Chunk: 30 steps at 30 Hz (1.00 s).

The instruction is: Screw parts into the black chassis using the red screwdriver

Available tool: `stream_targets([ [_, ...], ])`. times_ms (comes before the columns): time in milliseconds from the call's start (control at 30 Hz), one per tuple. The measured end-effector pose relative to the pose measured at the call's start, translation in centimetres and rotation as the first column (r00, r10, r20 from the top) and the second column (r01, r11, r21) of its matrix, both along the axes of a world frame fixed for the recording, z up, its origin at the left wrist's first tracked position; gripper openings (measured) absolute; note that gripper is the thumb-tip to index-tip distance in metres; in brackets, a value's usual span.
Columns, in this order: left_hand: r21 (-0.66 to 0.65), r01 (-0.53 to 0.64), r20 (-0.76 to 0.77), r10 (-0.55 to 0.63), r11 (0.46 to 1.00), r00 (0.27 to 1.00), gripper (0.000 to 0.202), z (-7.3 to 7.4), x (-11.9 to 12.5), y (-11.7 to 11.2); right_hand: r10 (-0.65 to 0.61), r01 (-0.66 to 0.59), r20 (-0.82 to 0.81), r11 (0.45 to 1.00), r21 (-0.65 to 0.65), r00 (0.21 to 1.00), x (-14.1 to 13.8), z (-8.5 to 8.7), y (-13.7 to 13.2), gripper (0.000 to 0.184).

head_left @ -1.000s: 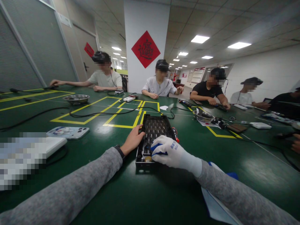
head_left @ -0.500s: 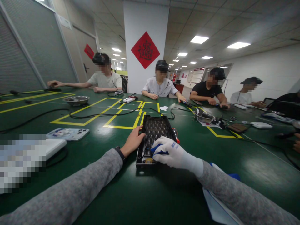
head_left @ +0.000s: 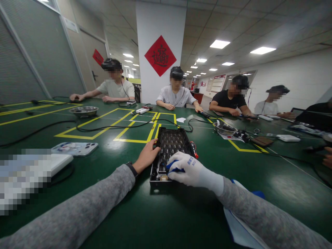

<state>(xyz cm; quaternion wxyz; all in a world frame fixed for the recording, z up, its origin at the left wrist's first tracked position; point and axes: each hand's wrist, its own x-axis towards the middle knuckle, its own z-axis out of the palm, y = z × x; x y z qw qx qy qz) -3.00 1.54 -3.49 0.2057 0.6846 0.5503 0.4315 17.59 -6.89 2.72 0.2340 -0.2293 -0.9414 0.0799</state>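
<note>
A long black case (head_left: 172, 140) with a grid of small compartments lies in front of me on the green table, its short side toward me. My left hand (head_left: 148, 155), bare with a dark wristband, is closed on the case's left edge, thumb on top. My right hand (head_left: 185, 169) wears a white glove with blue fingertips. Its fingers are curled together over the near part of the case, and whatever they hold is hidden. A small tan part (head_left: 163, 178) shows in the near left corner of the case. Something red and clear (head_left: 194, 148) sits at its right side.
A phone (head_left: 75, 148) and a white box (head_left: 61, 164) lie on the left. A metal bowl (head_left: 83, 110) stands farther back, and a clear bowl (head_left: 225, 127) to the right. Black cables (head_left: 124, 125) cross the table. Beside my right forearm lies another glove (head_left: 238, 221). Several co-workers sit opposite.
Both my hands stay almost in place on the case. At the far left, a co-worker's outstretched hand has drawn back toward the right. The view has shifted slightly.
</note>
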Motion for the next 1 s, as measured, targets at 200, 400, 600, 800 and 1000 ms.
stream_targets([
  [200,-0.001,0.007,-0.003,-0.007,1.000,1.000,0.049,0.26,0.05,-0.26,-0.029,0.029,0.026,1.000,-0.012,0.999,0.11,0.12,0.04,0.022],
  [400,-0.004,0.014,0.010,-0.014,1.000,1.000,0.048,0.33,0.11,-0.38,-0.002,0.002,0.007,1.000,-0.012,1.000,0.01,-0.20,0.38,0.018],
  [600,-0.001,-0.001,-0.013,0.001,1.000,1.000,0.048,0.19,0.06,-0.16,0.012,-0.010,-0.059,1.000,0.027,0.998,-0.01,-0.34,0.45,0.014],
  [800,0.001,0.008,-0.017,-0.008,1.000,1.000,0.049,-0.07,-0.03,0.16,0.046,-0.046,-0.013,0.999,0.025,0.999,-0.09,-0.32,0.59,0.016],
  [1000,0.005,0.004,-0.028,-0.004,1.000,1.000,0.049,-0.15,-0.03,0.17,0.078,-0.076,0.037,0.996,-0.048,0.996,0.00,0.10,0.46,0.016],
])
